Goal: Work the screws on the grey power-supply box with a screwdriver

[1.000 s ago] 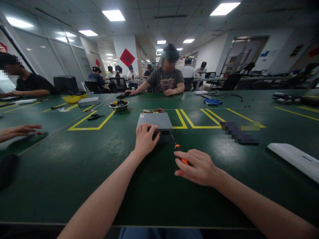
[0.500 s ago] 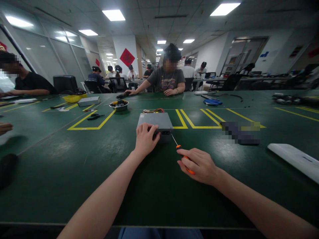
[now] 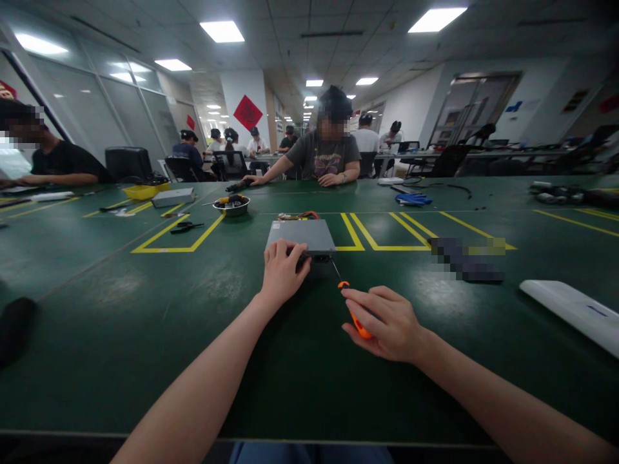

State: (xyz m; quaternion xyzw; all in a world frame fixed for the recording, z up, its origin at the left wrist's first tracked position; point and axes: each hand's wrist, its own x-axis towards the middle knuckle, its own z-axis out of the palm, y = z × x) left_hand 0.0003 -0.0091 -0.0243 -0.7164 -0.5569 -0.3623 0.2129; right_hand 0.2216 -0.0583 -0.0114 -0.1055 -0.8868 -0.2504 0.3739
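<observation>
A grey metal power supply unit [image 3: 309,235] lies on the green table, its socket side facing me and coloured wires [image 3: 302,216] at its back. My left hand [image 3: 285,270] is closed over its front left edge, thumb on the front face. In my right hand [image 3: 387,322] is a screwdriver [image 3: 359,322] with an orange and black handle, the fingers wrapped along it. Its thin shaft points up and left, the tip at the lower right corner of the unit's front face. Whether the tip sits in a screw is too small to tell.
A metal bowl of tools [image 3: 232,205] stands beyond, left of the unit. Black pliers [image 3: 186,227] lie nearer. Blue gloves [image 3: 411,199], a blurred dark object [image 3: 467,258] and a white case [image 3: 570,309] are to the right. Across the table sits a person [image 3: 329,148].
My right hand has shifted its fingers on the screwdriver handle, and the handle has swung slightly left. The left hand and the power supply unit stay put.
</observation>
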